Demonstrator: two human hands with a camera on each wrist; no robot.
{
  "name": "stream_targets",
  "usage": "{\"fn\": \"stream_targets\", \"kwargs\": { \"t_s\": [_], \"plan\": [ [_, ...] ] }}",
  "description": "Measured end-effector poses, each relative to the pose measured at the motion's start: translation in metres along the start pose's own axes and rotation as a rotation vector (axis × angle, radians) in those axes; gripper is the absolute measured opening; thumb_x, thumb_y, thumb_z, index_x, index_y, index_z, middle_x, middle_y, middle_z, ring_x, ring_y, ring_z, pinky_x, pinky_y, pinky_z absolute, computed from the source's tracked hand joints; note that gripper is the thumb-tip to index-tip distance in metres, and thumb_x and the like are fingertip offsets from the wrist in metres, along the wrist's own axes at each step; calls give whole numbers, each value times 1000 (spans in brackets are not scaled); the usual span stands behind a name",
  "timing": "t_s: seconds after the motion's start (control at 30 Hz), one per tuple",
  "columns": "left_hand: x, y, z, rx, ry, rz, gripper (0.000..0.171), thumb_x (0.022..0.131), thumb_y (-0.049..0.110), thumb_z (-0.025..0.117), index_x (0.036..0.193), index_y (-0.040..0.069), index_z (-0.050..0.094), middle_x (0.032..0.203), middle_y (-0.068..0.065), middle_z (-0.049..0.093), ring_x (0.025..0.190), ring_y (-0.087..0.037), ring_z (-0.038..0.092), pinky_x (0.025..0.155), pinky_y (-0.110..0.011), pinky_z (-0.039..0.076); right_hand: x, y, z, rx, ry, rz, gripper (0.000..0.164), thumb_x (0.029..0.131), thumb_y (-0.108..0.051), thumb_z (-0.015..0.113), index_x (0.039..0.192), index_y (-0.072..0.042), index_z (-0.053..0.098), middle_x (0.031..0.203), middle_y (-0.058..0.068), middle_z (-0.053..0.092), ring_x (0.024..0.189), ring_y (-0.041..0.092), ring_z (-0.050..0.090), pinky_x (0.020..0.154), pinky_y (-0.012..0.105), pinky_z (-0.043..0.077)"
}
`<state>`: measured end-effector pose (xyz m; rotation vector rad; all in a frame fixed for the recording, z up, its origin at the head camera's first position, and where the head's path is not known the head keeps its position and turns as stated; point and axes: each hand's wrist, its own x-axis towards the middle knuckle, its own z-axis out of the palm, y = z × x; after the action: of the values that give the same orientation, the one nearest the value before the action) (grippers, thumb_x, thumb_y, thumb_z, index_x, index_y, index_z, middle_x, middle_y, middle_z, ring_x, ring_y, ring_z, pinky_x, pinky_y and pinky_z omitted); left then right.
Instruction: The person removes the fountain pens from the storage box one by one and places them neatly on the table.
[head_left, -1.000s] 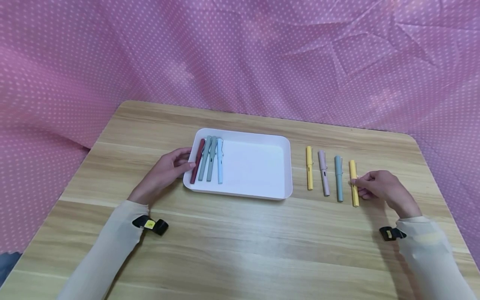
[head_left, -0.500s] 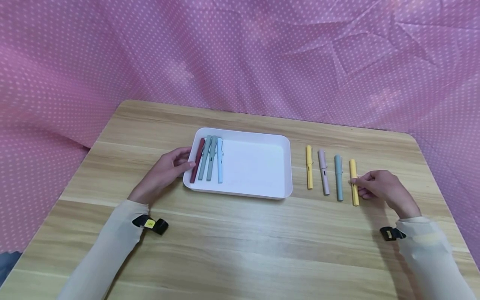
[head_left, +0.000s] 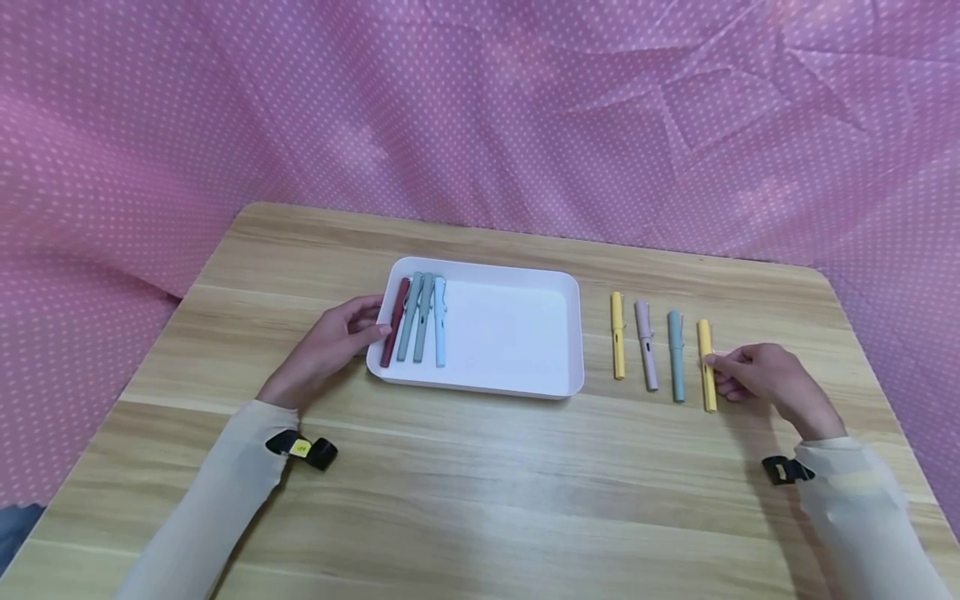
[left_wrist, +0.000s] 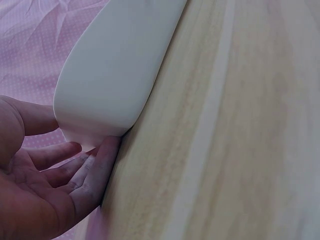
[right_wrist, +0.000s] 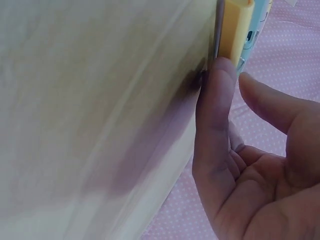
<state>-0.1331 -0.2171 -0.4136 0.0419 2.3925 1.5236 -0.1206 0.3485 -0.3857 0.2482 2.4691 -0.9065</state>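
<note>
My left hand [head_left: 326, 342] holds the left end of a shallow white tray [head_left: 510, 392], thumb over the rim and fingers against the outside wall. The left wrist view shows the fingertips at the tray's lower corner [left_wrist: 102, 120]. Over on the right, my right hand [head_left: 772, 383] has its thumb on a yellow pen [head_left: 706, 337] that lies on the table. The other fingers curl beside the pen's right side. From the right wrist, a finger touches the yellow pen [right_wrist: 235, 35] and the thumb tip is close to it; part of the contact is hidden.
Inside the tray lie a dark red pen [head_left: 395, 325], two grey-green pens [head_left: 423, 317] and a light blue pen [head_left: 440, 321]. Left of the held pen stand in a row a blue-green pen [head_left: 677, 358], a lilac pen [head_left: 647, 346] and another yellow pen [head_left: 618, 333]. A pink dotted cloth [head_left: 480, 125] hangs behind the table.
My right hand has shifted very slightly right, its thumb tip moving from the yellow pen's left edge onto its top. The left hand, the tray and the pens look unmoved.
</note>
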Motion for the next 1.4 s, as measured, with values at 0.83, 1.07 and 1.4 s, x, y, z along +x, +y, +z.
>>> {"fn": "stream_targets", "kwargs": {
  "t_s": [0.83,1.07,1.4],
  "plan": [
    [0,-3,-2,0,14,7,60,94,26,60,146,11,35,130,-12,52,119,-26,49,103,-42,39,-23,-14,-17,70,116,-164,62,98,-42,47,125,13,44,112,29,59,83,16,67,72,32,57],
    [0,-2,-3,-20,11,-2,59,94,26,60,145,11,35,131,-12,51,120,-27,48,103,-43,39,-25,-37,-18,106,112,-214,60,98,-41,48,126,12,44,111,27,60,85,18,68,74,35,57],
    [2,0,-2,-35,5,-15,61,93,26,61,146,12,34,133,-10,50,121,-25,47,103,-41,39,-23,-67,-18,106,122,-263,60,97,-41,49,126,11,45,112,25,61,83,8,66,73,32,57]
  ]
}}
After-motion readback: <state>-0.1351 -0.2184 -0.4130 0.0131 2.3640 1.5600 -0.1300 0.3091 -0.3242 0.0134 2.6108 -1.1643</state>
